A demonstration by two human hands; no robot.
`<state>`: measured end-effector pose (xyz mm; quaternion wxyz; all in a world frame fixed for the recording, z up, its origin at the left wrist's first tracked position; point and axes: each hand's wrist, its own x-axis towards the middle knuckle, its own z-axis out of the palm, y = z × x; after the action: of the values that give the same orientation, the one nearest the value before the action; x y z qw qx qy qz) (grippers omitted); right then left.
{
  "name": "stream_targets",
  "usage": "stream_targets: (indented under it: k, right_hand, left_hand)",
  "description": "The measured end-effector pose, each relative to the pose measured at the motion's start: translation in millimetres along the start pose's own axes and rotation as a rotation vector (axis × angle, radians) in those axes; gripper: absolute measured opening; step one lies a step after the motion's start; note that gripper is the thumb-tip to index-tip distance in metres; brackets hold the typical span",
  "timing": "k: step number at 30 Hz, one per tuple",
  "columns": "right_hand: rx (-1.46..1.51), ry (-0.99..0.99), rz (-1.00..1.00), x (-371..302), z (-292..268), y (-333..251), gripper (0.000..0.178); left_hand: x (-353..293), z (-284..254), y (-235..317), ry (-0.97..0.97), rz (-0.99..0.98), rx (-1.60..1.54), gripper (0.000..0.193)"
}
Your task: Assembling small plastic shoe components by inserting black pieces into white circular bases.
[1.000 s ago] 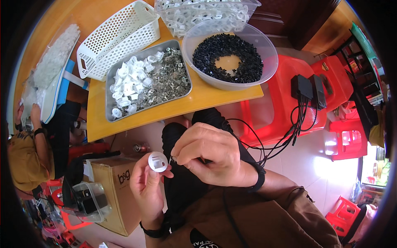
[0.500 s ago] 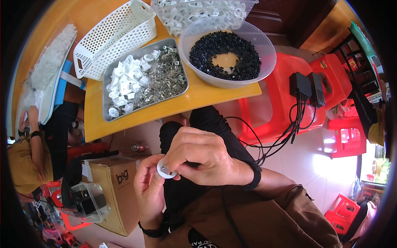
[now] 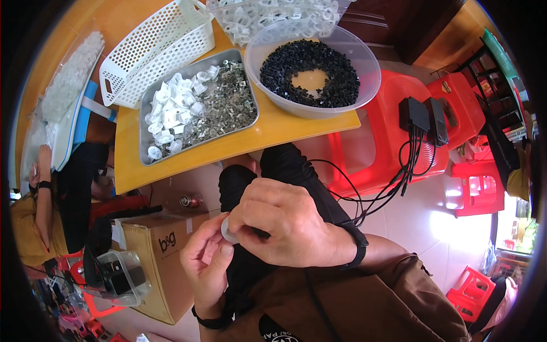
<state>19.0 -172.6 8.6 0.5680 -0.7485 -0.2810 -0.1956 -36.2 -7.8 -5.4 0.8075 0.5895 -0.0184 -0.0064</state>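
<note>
Above my lap, a small round white plastic piece (image 3: pixel 228 233) sits between my two hands, partly hidden by fingers. My left hand (image 3: pixel 206 257) grips its left edge with the fingertips, the thumb just below it. From the right, my right hand (image 3: pixel 283 221) is curled over the piece, fingertips pressed at its face; what else they pinch is hidden. Beyond my hands, a metal tray (image 3: pixel 200 143) on the table holds a heap of similar white pieces (image 3: pixel 174 108) and a spread of small shiny metal parts (image 3: pixel 231 100).
On the yellow table (image 3: pixel 273 138) are a perforated white basket (image 3: pixel 122 74), a clear tub (image 3: pixel 342 113) with small black parts, and a clear bin of white rings (image 3: pixel 273 20). Red stools (image 3: pixel 393 114) with cabled black boxes stand right. A cardboard box (image 3: pixel 151 268) and a co-worker's arm (image 3: pixel 43 202) are left.
The white piece has turned, its face now more hidden behind my right fingers. My left thumb has dropped slightly away from it. At the left, the co-worker's arm has shifted.
</note>
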Motion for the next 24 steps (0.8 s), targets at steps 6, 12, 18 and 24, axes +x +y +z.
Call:
stream_targets:
  k: [6, 12, 18, 24]
  right_hand:
    - [-0.087, -0.038, -0.025, -5.4, 2.5, -4.0, 0.013]
    - [0.021, -0.095, 0.11, -6.4, -1.8, -6.6, 0.011]
    - [-0.01, -0.102, 0.066, -9.9, 1.1, -1.7, 0.011]
    - [-0.088, -0.015, -0.199, -8.7, 5.2, 2.2, 0.014]
  left_hand:
    - [0.9, 2.9, -1.3, 0.037, 0.018, 0.131, 0.037]
    - [3.4, 5.6, -1.9, 0.033, 0.041, 0.139, 0.035]
    - [4.3, 7.9, -3.4, 0.019, 0.046, 0.085, 0.038]
    - [2.5, 7.1, -1.1, 0.024, -0.043, 0.015, 0.039]
